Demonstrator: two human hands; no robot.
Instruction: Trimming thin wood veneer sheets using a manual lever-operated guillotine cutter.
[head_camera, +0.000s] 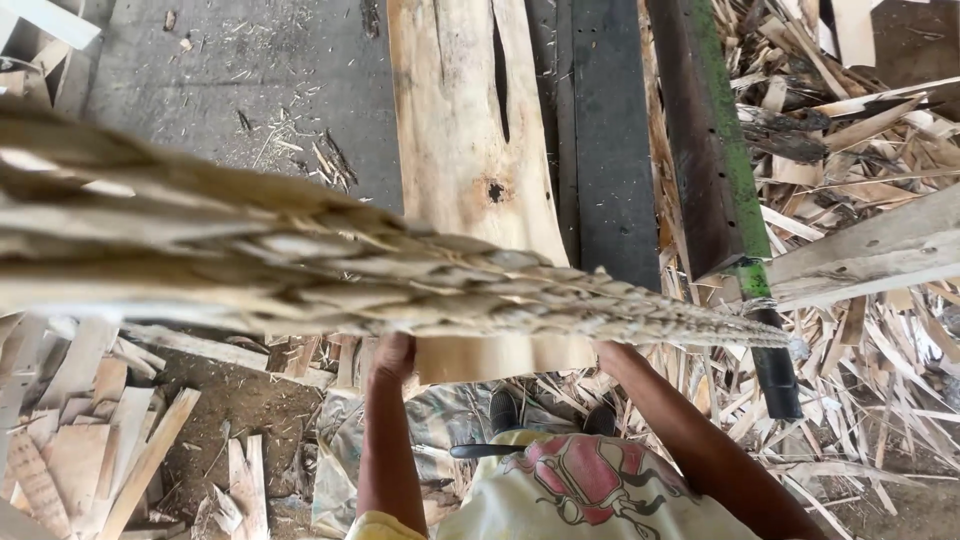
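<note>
A thick stack of thin, ragged-edged veneer sheets (250, 250) crosses the view from left to right, close to the camera, tapering towards the right. Beneath it lies a long pale wood veneer sheet (470, 130) with a dark split and a knot hole, running away from me. My left hand (393, 357) is closed at the near left corner of that pale sheet, just under the stack. My right forearm (690, 440) reaches up to the sheet's near right corner, and the stack's edge hides the hand itself.
A black machine bed (610, 150) and a dark bar with a green edge (715, 150) run beside the sheet. Heaped veneer scraps (860, 130) fill the right side. Flat wood offcuts (90, 420) lie at the lower left. My dark shoes (505, 410) stand on littered ground.
</note>
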